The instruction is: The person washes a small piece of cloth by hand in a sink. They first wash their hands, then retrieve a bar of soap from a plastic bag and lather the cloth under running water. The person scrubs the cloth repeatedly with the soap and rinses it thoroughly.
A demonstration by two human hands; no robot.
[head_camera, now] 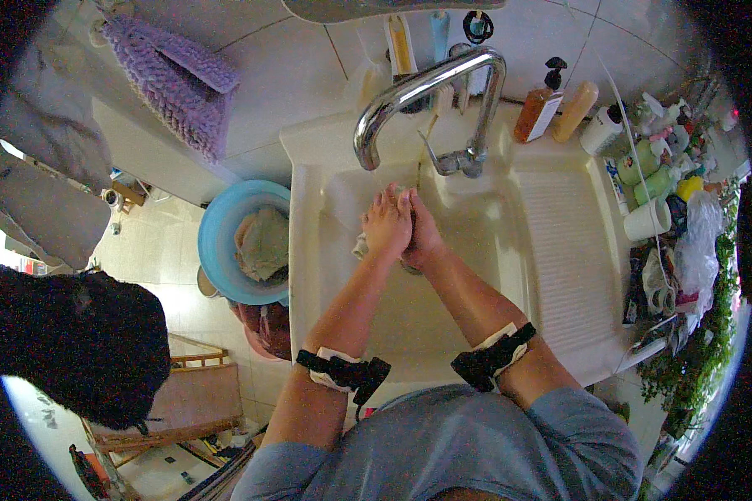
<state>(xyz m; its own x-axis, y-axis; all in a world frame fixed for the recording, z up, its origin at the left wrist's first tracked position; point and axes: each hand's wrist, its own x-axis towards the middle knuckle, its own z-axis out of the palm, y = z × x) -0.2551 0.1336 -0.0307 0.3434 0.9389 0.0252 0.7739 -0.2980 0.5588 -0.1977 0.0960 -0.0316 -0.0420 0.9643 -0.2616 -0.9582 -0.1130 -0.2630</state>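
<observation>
My left hand [388,224] and my right hand [424,228] are pressed together over the basin of a cream laundry sink [363,332]. The left lies palm inward against the right, fingers pointing towards the back wall. Whether something small lies between the palms is hidden. Just above the fingertips ends the spout of a chrome faucet [413,87]; a flow of water cannot be made out clearly. A small pale cloth-like thing [360,246] shows beside my left hand. The drain [410,268] is partly visible under the wrists.
Right of the basin is a ribbed washboard [567,244]. A pump bottle [536,113] stands behind it; bottles, a white cup [647,219] and plastic bags crowd the right ledge. A blue basin [210,244] holding cloth is at the left. A purple towel [175,81] hangs on the wall.
</observation>
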